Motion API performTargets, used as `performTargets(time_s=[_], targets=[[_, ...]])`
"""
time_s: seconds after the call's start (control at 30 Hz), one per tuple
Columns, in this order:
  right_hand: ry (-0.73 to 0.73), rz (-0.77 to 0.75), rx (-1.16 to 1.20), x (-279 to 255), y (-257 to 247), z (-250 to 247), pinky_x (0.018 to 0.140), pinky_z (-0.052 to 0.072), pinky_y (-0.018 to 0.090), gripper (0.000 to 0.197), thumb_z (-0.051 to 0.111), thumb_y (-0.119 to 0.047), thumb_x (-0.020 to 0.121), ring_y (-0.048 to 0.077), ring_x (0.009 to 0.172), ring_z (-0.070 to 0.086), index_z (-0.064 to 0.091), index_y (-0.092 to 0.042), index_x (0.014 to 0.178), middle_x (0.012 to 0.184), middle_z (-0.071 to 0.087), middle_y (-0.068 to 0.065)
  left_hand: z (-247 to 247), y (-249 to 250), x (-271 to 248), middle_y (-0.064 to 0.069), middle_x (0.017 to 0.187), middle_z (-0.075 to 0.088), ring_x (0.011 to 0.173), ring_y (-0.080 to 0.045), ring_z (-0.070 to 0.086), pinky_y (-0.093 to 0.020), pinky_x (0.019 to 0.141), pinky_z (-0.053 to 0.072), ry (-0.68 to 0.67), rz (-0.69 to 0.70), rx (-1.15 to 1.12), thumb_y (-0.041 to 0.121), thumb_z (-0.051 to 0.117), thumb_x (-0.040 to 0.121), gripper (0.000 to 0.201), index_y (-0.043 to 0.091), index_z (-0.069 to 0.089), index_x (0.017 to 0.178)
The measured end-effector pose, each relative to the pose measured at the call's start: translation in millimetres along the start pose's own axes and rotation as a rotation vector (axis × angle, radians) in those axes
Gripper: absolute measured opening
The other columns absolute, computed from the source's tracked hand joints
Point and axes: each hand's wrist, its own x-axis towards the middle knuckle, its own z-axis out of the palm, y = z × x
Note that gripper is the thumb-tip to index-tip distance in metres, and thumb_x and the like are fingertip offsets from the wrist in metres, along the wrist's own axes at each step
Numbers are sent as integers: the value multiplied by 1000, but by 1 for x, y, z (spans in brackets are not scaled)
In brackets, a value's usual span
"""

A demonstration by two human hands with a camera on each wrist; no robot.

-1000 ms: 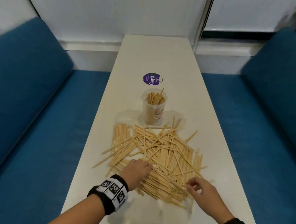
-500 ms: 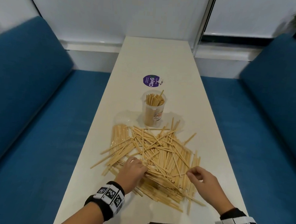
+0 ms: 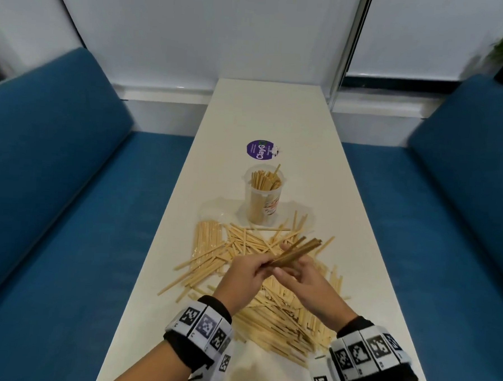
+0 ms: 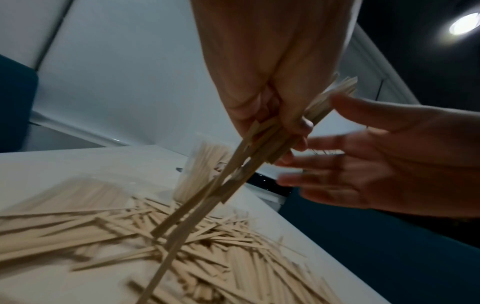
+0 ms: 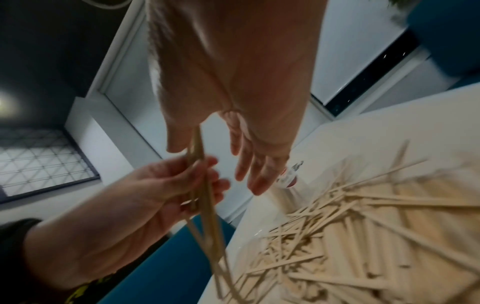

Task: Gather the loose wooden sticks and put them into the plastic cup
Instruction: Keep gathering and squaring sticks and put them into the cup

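Note:
A clear plastic cup (image 3: 263, 196) stands mid-table on the white table (image 3: 271, 115), partly filled with upright wooden sticks. Between it and me lies a wide pile of loose sticks (image 3: 270, 305). Above the pile my left hand (image 3: 265, 266) grips a small bundle of sticks (image 3: 295, 252) that slants up to the right. In the left wrist view, the bundle (image 4: 233, 174) hangs down toward the pile (image 4: 197, 253). My right hand (image 3: 296, 275) is beside the bundle with fingers straight and spread, holding nothing. In the right wrist view the right hand's fingers (image 5: 255, 170) are spread next to the left hand (image 5: 168, 191).
A round purple lid (image 3: 262, 150) lies beyond the cup. A neat row of sticks in clear wrapping (image 3: 208, 237) sits at the pile's left. Blue sofas flank the narrow table on the left (image 3: 54, 209) and on the right (image 3: 461, 224). A white wall closes the far end.
Both hands have come up off the pile. The left hand has lifted a bundle of sticks, and the right hand has moved in beside it.

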Motion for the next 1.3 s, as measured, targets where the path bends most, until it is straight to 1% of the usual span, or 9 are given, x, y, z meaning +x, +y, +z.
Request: performTargets(time_s=[0.13, 0.33, 0.47, 0.57, 0.73, 0.87, 0.97, 1.1, 1.3], targets=[[138, -132, 30, 3, -11, 16, 86, 49, 17, 26, 51, -34, 90, 6, 104, 62, 61, -25, 113, 108, 67, -6, 11, 11, -1, 3, 85, 66, 62, 7, 56, -12, 63, 44, 13, -52, -95, -5, 52, 88, 27, 5, 69, 106], [305, -225, 160, -2, -15, 23, 63, 55, 25, 39, 40, -41, 87, 14, 72, 67, 65, -14, 101, 80, 71, 5, 18, 24, -3, 3, 98, 67, 82, 7, 63, -11, 71, 51, 80, -53, -179, 5, 56, 90, 33, 30, 48, 110], [391, -274, 254, 0, -20, 18, 60, 53, 28, 43, 36, -37, 93, 21, 68, 64, 63, -4, 88, 78, 70, 8, 14, 28, -1, 4, 96, 63, 87, -14, 70, -33, 76, 56, 131, -152, -428, 3, 61, 87, 32, 20, 35, 95], [436, -282, 334, 0, -30, 14, 52, 49, 32, 35, 34, -36, 94, 17, 56, 56, 49, -8, 80, 58, 57, -2, 9, 28, -1, 7, 104, 60, 98, -9, 68, -26, 84, 54, 129, -172, -527, 7, 61, 88, 28, 14, 38, 102], [473, -359, 510, 4, -53, 10, 66, 50, 28, 26, 37, -34, 92, 8, 49, 45, 42, -11, 82, 52, 37, -8, 1, 10, 0, 4, 111, 61, 106, -9, 57, -24, 89, 43, 193, -465, -623, 28, 51, 94, 19, 17, 55, 108], [438, -433, 514, 8, -72, 16, 63, 47, 24, 22, 35, -30, 95, 8, 50, 40, 43, -13, 84, 55, 36, -8, 4, 2, 1, -11, 114, 65, 102, -25, 59, -39, 91, 41, 80, -769, -1193, 38, 36, 96, 43, 8, 60, 114], [391, -463, 443, 10, -78, 26, 64, 48, 21, 20, 32, -24, 99, 8, 53, 43, 45, -16, 86, 54, 38, -11, 8, 11, 1, -19, 106, 68, 96, -31, 66, -45, 94, 45, 63, -775, -1465, 34, 29, 97, 47, 2, 60, 110], [301, -471, 388, 10, -74, 31, 61, 50, 22, 18, 41, -33, 91, 13, 57, 55, 49, -19, 100, 58, 52, -3, 8, 20, 3, -18, 85, 73, 75, -26, 72, -39, 71, 58, 138, -715, -1659, 21, 24, 98, 42, -2, 59, 101], [323, -362, 396, 10, -64, 41, 47, 40, 25, 25, 53, -35, 85, 13, 47, 43, 56, -19, 104, 51, 44, -2, 13, 40, 8, -17, 91, 67, 77, -25, 68, -33, 69, 58, 53, -689, -1818, 13, 48, 81, 30, -3, 65, 99]])
